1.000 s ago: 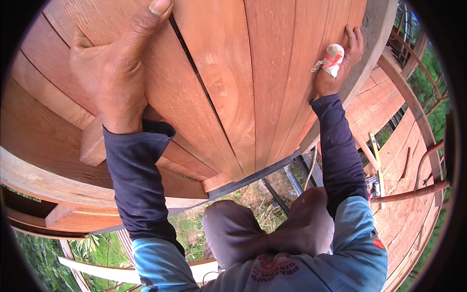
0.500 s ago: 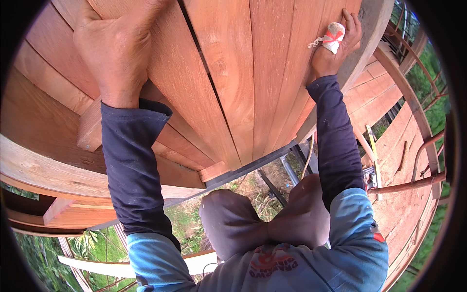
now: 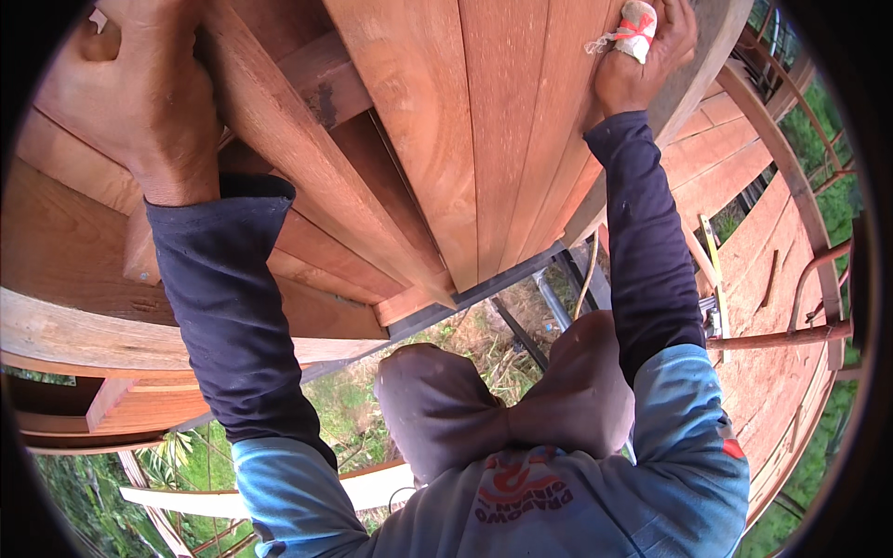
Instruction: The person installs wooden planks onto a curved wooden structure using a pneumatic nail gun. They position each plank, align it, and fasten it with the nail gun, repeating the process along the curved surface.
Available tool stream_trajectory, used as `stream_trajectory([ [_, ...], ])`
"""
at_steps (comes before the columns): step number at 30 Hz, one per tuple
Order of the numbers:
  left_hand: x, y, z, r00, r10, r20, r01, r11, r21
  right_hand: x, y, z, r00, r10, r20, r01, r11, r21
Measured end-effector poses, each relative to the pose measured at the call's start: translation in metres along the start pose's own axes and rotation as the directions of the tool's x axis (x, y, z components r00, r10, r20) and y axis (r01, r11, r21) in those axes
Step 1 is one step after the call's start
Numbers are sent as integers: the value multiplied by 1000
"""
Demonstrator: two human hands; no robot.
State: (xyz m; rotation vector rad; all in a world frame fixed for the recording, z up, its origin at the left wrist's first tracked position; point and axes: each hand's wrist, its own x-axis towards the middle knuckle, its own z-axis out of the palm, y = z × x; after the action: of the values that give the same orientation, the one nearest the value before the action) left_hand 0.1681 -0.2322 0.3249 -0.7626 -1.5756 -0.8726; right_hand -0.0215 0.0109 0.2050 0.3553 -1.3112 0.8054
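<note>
My left hand [image 3: 153,112] is closed round a long reddish wooden plank [image 3: 307,153], its fingertips partly hidden behind the wood. The plank sits tilted at a slant, apart from the neighbouring fixed boards [image 3: 414,121], and a dark gap shows a crosspiece [image 3: 326,84] beneath. My right hand [image 3: 633,79] lies on the right-hand boards by the thick side beam [image 3: 712,65], its fingers stretched along the wood. Its thumb carries a white wrapping [image 3: 637,33] tied with a red strip.
A dark metal edge [image 3: 474,307] runs along the near ends of the boards. Below it are grass and metal bars [image 3: 553,302]. At right stand a curved board platform [image 3: 744,279], a yellow level [image 3: 712,251] and a rusty bar [image 3: 781,337]. Curved timber [image 3: 93,325] lies at left.
My left hand has moved left with the plank, opening a wide gap beside the fixed boards. My right hand has shifted slightly up the picture.
</note>
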Motion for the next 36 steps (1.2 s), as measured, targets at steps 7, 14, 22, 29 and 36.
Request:
stream_trajectory([
  [7,6,-5,-49,981,-141,132,154,984,-91,-1,1,3,1000,11,-28,-8,994,105],
  [14,15,-9,-96,927,-259,271,309,937,-160,-1,1,2,1000,8,-30,-5,995,102],
  [22,23,3,-60,832,-351,430,474,852,-223,-1,1,1,999,-20,-25,22,997,68],
  [29,35,-24,-72,742,-413,528,632,693,-346,-2,4,-2,999,-40,-16,41,998,56],
  [36,31,-59,-84,665,-483,569,746,464,-478,-5,9,2,998,-29,-51,36,990,134],
])
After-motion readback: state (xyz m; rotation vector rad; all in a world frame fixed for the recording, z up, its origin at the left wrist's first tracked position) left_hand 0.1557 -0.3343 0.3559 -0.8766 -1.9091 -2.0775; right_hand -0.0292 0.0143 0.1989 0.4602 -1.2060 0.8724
